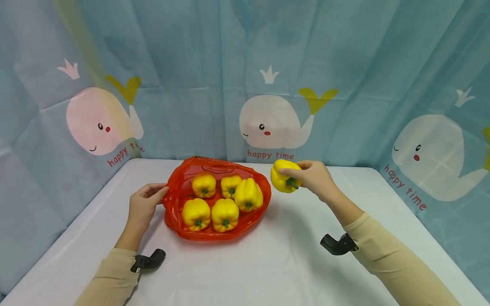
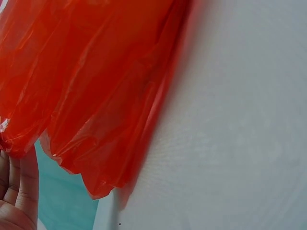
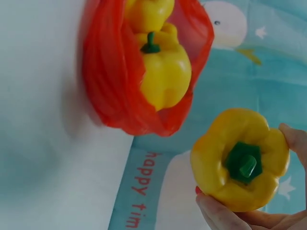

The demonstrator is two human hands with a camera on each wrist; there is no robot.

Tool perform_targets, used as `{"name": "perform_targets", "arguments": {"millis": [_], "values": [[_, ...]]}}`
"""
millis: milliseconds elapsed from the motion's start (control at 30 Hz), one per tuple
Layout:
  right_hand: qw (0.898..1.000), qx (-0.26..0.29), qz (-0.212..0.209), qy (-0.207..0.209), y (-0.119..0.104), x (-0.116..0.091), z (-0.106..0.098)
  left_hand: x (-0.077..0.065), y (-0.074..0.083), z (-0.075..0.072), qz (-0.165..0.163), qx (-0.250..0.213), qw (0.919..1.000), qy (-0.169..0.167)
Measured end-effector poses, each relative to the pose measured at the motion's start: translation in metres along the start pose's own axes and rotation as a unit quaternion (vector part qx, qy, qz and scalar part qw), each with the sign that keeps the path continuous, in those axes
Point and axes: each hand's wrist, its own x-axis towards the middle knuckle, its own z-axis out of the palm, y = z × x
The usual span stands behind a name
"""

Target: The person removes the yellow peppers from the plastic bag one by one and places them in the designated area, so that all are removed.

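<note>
A red plastic bag [image 1: 177, 219] lies spread on the table with its mouth facing up, holding several yellow bell peppers [image 1: 196, 213]. My left hand [image 1: 143, 206] pinches the bag's left rim between thumb and fingers. In the left wrist view the bag's crinkled side [image 2: 105, 96] fills the upper left, and part of the left hand [image 2: 19, 187] shows below it. My right hand [image 1: 315, 178] grips one yellow bell pepper [image 1: 282, 172] in the air, just right of the bag. The right wrist view shows this pepper's [image 3: 206, 153] green stem facing the camera.
A white table [image 1: 245, 272] carries the bag. Behind and at both sides hangs a blue curtain [image 1: 183, 119] with printed whales and lettering. A black wrist mount sits on each forearm, the left one [image 1: 149, 260] low over the table, the right one [image 1: 338, 245] higher.
</note>
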Motion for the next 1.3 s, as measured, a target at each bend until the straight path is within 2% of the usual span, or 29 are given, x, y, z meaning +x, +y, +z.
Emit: {"name": "perform_targets", "arguments": {"millis": [533, 733, 1000, 1300], "values": [[0.999, -0.03, 0.019, 0.028, 0.026, 0.003, -0.014, 0.004, -0.002, 0.001, -0.017, -0.014, 0.9997, 0.004], [0.999, -0.02, 0.035, 0.037, 0.034, 0.005, -0.016, 0.0, 0.001, 0.0, -0.008, -0.003, 1.0, 0.002], [0.998, -0.014, 0.035, 0.04, 0.043, 0.011, -0.016, 0.0, 0.002, 0.0, -0.007, 0.005, 1.0, 0.001], [0.997, -0.01, 0.066, 0.043, 0.061, 0.021, -0.015, -0.001, -0.002, 0.0, 0.003, -0.001, 1.0, 0.003]]}}
